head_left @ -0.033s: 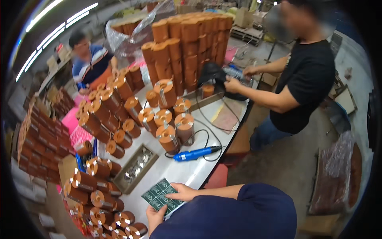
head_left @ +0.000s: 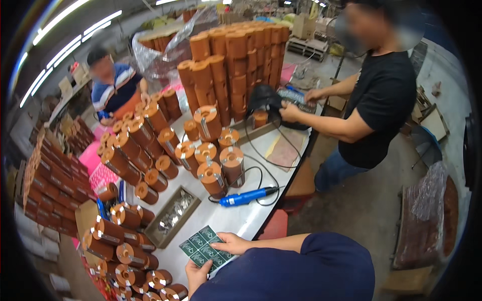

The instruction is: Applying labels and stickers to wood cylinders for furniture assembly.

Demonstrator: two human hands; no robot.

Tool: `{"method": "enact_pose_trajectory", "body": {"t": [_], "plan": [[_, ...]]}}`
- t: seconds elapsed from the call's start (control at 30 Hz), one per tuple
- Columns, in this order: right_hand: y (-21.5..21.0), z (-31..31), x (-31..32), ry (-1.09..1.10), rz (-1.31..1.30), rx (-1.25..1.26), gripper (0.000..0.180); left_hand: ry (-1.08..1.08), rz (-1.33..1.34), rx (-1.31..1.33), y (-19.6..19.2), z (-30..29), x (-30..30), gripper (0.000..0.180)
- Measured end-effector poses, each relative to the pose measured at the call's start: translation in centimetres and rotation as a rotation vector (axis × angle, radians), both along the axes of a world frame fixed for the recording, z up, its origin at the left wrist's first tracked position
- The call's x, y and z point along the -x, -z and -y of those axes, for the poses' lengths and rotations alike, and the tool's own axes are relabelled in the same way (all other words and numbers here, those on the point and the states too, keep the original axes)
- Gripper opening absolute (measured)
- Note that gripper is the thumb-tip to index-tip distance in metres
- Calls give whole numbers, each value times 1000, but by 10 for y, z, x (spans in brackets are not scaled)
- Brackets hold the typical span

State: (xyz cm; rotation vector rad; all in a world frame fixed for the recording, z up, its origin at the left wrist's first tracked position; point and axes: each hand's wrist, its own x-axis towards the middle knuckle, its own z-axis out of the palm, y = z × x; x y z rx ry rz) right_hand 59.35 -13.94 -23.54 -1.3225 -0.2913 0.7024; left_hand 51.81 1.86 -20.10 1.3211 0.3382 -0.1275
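A green sheet (head_left: pixel 197 246) w/ white script is held at the near edge of the surface (head_left: pixel 223 216), gripped btwn thumb & fingers of L hand (head_left: pixel 197 272) by its near corner and of R hand (head_left: pixel 233 244) by its R side. Blue driver (head_left: pixel 247 196) is laid nr the surface's R edge, w/ tray (head_left: pixel 182 223) of metal bits set farther L

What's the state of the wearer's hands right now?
Left hand: closed, gripping the green sheet at its near edge, thumb on top.
Right hand: closed, holding the same sheet at its right side.
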Motion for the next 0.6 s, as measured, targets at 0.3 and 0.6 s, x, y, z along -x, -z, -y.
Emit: {"method": "enact_pose_trajectory", "body": {"t": [0.3, 0.6], "plan": [[-36, -1, 11, 204, 87, -98, 15, 167, 2, -122, -9, -25, 14, 18], [-48, -15, 3, 343, 82, -105, 23, 149, 3, -45, 2, -38, 36, 13]]}}
